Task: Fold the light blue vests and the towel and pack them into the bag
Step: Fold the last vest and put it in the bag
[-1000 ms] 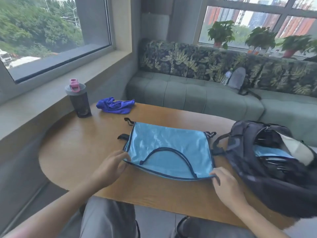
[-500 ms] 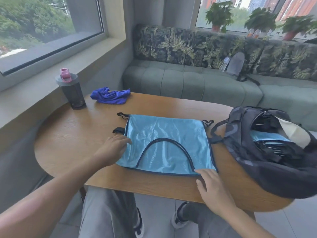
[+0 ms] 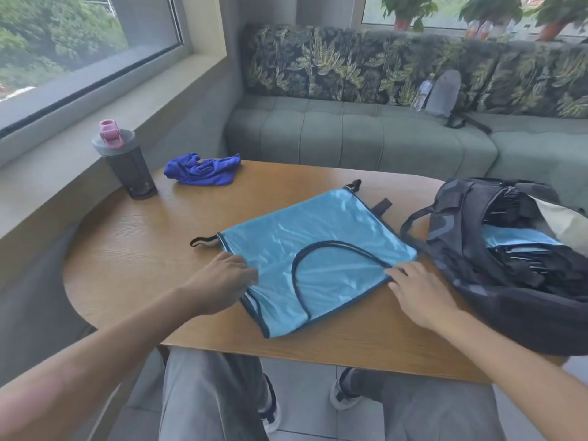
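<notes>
Head view was filled largely by a corner room, where a green padded bench [image 3: 350, 135] with leaf-patterned back cushions was set under wide windows, and potted plants [image 3: 404, 7] were ranged on the far sill. A rounded wooden surface [image 3: 133, 249] was placed before it, its near edge just over the person's knees. The open dark bag [image 3: 515, 265] was slumped at the right edge, with light blue cloth already visible inside; a slide off that edge could be judged likely if it were pushed while being packed. The light blue vest [image 3: 305, 259] was laid flat at the middle, folded over, one corner near the front edge; being glossy, it could be expected to slip or unfold if lifted unevenly. The left hand [image 3: 219, 281] was rested on its left border, fingers bent onto the cloth, and the right hand [image 3: 416, 288] was pressed on its right border with fingers nearly straight. The crumpled blue towel [image 3: 203, 168] was left unfolded at the back, beside a shaker bottle [image 3: 127, 163] that could be toppled by a reach.
</notes>
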Action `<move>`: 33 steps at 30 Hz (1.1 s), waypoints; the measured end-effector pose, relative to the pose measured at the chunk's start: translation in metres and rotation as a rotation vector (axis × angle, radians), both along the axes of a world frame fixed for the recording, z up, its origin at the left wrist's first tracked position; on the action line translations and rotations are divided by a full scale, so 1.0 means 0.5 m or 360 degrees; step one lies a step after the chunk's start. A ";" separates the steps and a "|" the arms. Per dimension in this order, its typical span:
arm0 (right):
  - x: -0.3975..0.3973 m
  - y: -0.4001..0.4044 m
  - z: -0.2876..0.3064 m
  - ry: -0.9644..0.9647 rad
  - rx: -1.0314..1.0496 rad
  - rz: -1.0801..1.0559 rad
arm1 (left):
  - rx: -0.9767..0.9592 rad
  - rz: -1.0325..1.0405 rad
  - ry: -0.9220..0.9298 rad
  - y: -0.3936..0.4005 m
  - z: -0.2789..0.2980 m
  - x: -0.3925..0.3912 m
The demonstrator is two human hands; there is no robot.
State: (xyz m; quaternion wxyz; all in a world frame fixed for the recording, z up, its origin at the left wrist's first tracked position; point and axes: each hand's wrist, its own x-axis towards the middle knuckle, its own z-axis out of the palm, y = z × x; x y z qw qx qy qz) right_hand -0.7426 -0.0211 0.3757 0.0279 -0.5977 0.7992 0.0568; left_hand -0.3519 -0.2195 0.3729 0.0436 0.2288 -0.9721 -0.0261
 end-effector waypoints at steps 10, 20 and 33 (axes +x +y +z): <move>-0.046 -0.168 0.017 0.0158 0.0099 -0.0151 | 0.0827 -0.0009 0.0034 0.150 0.026 -0.091; 0.243 0.006 -0.002 -0.0804 -0.0409 0.0341 | 0.0414 0.0489 0.0263 0.024 0.022 -0.011; 0.175 0.149 -0.092 -0.0305 -0.0220 0.0503 | 0.0322 0.0059 0.0300 0.115 -0.036 0.113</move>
